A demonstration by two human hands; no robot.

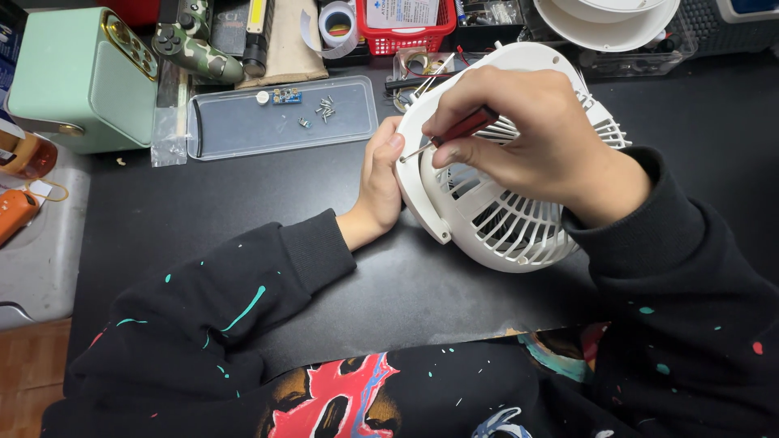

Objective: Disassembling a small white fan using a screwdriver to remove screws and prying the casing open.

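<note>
Centre-right of frame: my left hand (380,182) grips the rim of the white fan housing (495,219), tilted on the black mat (243,203). My right hand (519,134) pinches a red-handled screwdriver (454,131), tip at the rim. Risk: tip slips and strips the screw, or the screw drops, missing the clear tray (280,118) upper left.

A white labelled packet (400,12) stands in the red basket (406,39) at the table's far edge.
</note>
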